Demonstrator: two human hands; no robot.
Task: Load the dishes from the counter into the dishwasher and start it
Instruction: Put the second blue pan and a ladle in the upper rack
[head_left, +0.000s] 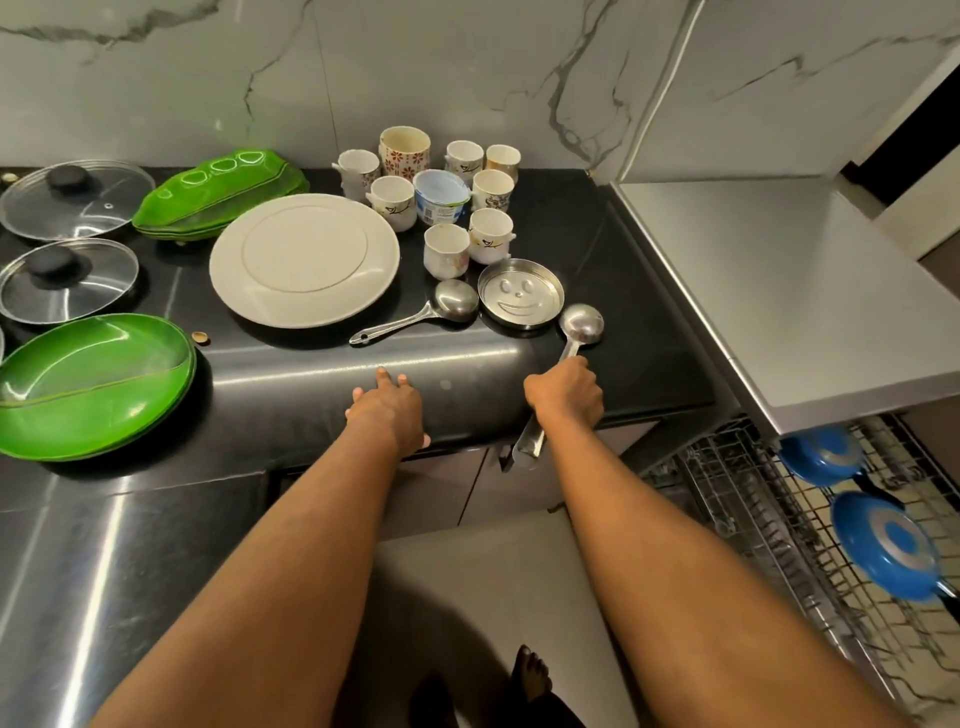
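My right hand (565, 396) grips the handle of a steel ladle (581, 322) at the front edge of the black counter (467, 374); the ladle's bowl rests beside a round steel tray with a smiley face (521, 300). My left hand (387, 410) rests on the counter's rounded front edge, fingers spread, holding nothing. A second steel ladle (452, 302) lies next to a large white plate (305, 259). Several white cups (447, 249) and a blue tub (441, 200) stand behind. The dishwasher's pulled-out rack (769, 519) at lower right holds two blue pans (883, 545).
Green leaf-shaped plates lie stacked at the left front (93, 384) and further back (218, 192). Two glass pot lids (67, 280) sit at the far left. A grey steel worktop (769, 291) overhangs the dishwasher rack. The marble wall stands behind the counter.
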